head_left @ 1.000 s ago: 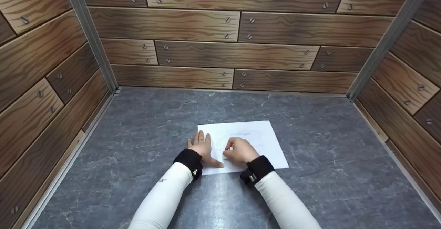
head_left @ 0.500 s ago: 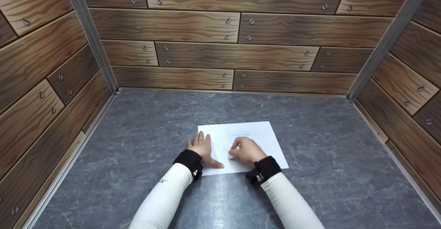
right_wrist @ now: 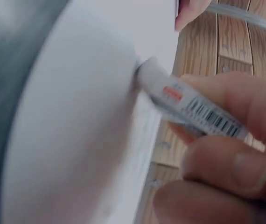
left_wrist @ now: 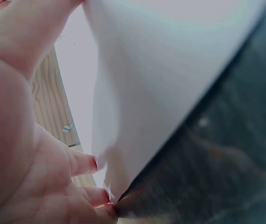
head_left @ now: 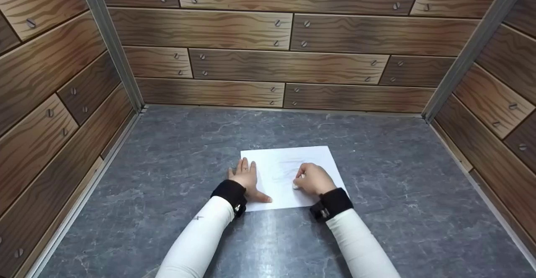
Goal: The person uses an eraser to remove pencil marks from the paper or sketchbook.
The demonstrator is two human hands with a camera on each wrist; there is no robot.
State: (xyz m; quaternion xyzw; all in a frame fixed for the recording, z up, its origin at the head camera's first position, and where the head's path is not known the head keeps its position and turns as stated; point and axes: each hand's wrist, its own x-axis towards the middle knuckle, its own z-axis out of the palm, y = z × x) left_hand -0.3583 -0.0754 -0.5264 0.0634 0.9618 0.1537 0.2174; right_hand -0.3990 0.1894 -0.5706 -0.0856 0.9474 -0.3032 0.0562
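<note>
A sheet of white paper (head_left: 276, 199) lies on the grey table, with faint grey marks across its upper middle. My left hand (head_left: 246, 181) rests on the paper's left side, fingers spread and thumb stretched along the near edge. In the left wrist view its palm (left_wrist: 35, 182) and fingertips lie against the sheet's border. My right hand (head_left: 316, 179) pinches a white eraser (right_wrist: 154, 77) in a printed sleeve with a barcode. The right wrist view has the eraser's bare end touching the paper. From the head view, the fingers hide most of the eraser.
The grey marbled tabletop (head_left: 201, 140) surrounds the paper. Wood-patterned panels (head_left: 234, 64) stand at the back and both sides, joined by grey metal posts (head_left: 111, 43) in the corners. Black straps (head_left: 335, 204) circle both wrists, over white sleeves.
My right hand has slid to the right across the paper with the eraser. The left hand stays in place, and so does the sheet.
</note>
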